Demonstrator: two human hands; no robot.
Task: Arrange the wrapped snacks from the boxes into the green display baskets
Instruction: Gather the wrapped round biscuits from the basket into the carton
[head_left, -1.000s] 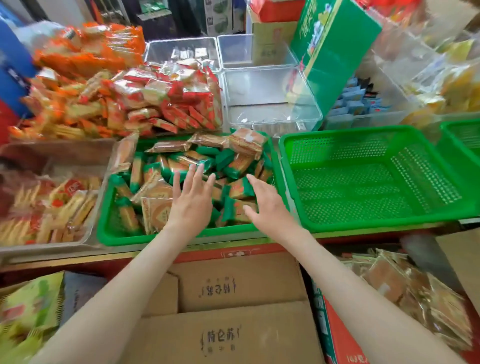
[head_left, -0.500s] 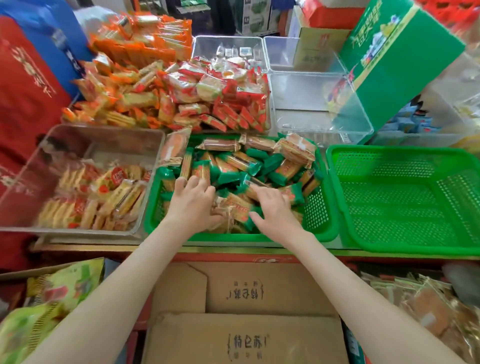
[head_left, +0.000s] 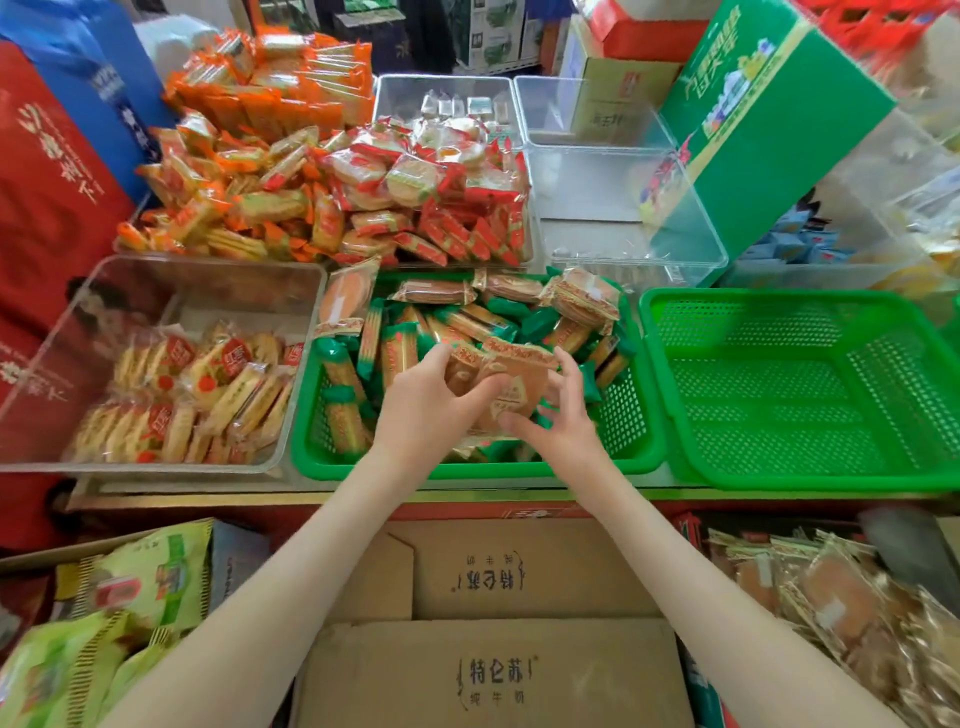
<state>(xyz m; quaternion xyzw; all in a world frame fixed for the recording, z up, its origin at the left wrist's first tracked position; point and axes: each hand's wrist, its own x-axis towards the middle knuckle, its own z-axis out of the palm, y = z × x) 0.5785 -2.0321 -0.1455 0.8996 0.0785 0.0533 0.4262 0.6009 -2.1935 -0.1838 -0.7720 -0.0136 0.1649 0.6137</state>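
Presently the wrapped snack (head_left: 519, 382) under handling, a flat tan packet with a crimped edge, sits in both my hands above the near half of the middle green basket (head_left: 467, 470). My left hand (head_left: 426, 415) grips it from the left, fingers (head_left: 441, 358) curled round its top edge and thumb laid across its face. My right hand (head_left: 563, 421) takes the right side, fingers (head_left: 569, 366) half spread and bent round the edge, thumb at the lower corner. Whether the grip holds one packet or several, I cannot tell.

Below, the basket is crowded with green-ended packets, heaped higher toward the far rim, where some overhang. Bare mesh shows only along its right wall.

Just beside it on the right stands the empty green basket (head_left: 779, 480), rims close together, its whole mesh floor open. On the left a clear bin (head_left: 171, 280) of red-labelled biscuits sits against the basket's wall. Behind lies a heap of red-wrapped snacks (head_left: 431, 197), spilling to the basket's far edge, and a clear tub (head_left: 691, 254) with a tilted green carton (head_left: 769, 114) leaning over it.

At the near edge of the worktop (head_left: 234, 493), cardboard boxes (head_left: 493, 670) lie between my forearms. A box of wrapped snacks (head_left: 857, 618) stands open at the lower right.
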